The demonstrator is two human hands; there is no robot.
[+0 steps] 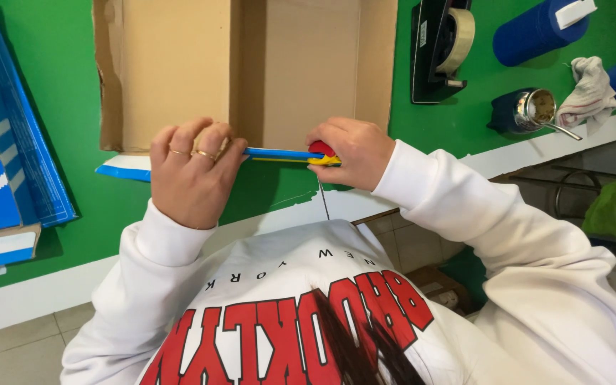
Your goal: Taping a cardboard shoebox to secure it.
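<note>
My left hand [192,170], with two rings on its fingers, presses down on the near edge of an open cardboard box [180,71] that has a blue and white outer side [126,169]. My right hand [354,152] grips a small red and yellow tool [322,153] held against the blue edge strip [279,153] of the box. Both hands sit close together over the green tabletop [58,107]. What the tool's tip does is hidden by my fingers.
A blue and white striped box lid [1,142] lies at the left. At the back right stand a black tape dispenser [440,50], a blue cylinder [540,28], a metal cup with a spoon [532,110] and a crumpled cloth [589,93]. A white table edge [536,146] runs near me.
</note>
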